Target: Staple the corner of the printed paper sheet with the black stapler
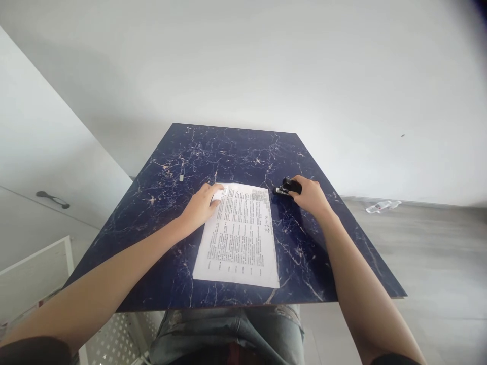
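A printed sheet of paper (239,238) lies flat on the dark blue marbled table (236,152), its lines of text running sideways to me. At its upper left corner, my left hand (201,205) grips the edge, with the index finger on the paper and the thumb beside the left margin. A black stapler (288,187) is in my right hand (310,195), just right of the sheet's upper right corner and apart from it. The fingers wrap round the stapler's rear, which they partly hide. Whether more sheets lie beneath the top one, I cannot tell.
A small pale block (181,178) rests on the table, left of the paper. Beyond the table stands a white wall (258,66). A clear plastic piece (383,206) lies on the floor at right. A white cabinet with a dark handle (53,199) stands at left.
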`<state>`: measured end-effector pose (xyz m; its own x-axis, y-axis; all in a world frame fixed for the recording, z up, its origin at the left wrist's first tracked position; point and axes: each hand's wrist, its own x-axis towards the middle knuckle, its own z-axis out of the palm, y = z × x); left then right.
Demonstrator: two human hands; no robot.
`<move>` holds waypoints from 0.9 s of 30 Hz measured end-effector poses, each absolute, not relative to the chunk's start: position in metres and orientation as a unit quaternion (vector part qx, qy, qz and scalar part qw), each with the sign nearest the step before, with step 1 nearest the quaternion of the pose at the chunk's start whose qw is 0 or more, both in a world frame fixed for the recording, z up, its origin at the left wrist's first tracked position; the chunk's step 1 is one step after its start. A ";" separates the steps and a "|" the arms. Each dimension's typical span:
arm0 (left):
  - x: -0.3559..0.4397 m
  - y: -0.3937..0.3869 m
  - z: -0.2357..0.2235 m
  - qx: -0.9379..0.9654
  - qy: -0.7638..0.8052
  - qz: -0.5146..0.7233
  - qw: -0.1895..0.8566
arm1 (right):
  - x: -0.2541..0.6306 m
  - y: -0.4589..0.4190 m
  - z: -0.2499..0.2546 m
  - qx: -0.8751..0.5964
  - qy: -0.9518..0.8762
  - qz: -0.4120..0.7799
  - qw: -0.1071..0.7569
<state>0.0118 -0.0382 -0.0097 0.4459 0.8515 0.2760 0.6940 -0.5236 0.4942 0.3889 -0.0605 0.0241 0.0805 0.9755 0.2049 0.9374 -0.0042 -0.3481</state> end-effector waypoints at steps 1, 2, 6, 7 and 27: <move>0.012 -0.038 -0.008 0.830 0.458 0.270 0.167 | 0.389 -0.061 0.024 -0.701 -0.683 0.048 0.198; 0.012 -0.039 -0.007 0.825 0.454 0.287 0.179 | 0.389 -0.061 0.025 -0.693 -0.692 0.048 0.197; 0.014 -0.038 -0.003 0.795 0.446 0.331 0.242 | 0.389 -0.064 0.029 -0.654 -0.729 0.059 0.193; 0.014 -0.038 -0.002 0.785 0.450 0.343 0.252 | 0.389 -0.064 0.030 -0.644 -0.739 0.065 0.188; 0.019 -0.044 0.001 0.781 0.425 0.323 0.325 | 0.352 -0.078 0.042 -0.556 -0.794 0.180 0.171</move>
<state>0.0189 -0.0442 0.0006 0.4298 0.8735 0.2285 0.4531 -0.4275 0.7823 0.3520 -0.0777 0.0423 -0.3243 0.9433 0.0705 0.8203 0.3176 -0.4757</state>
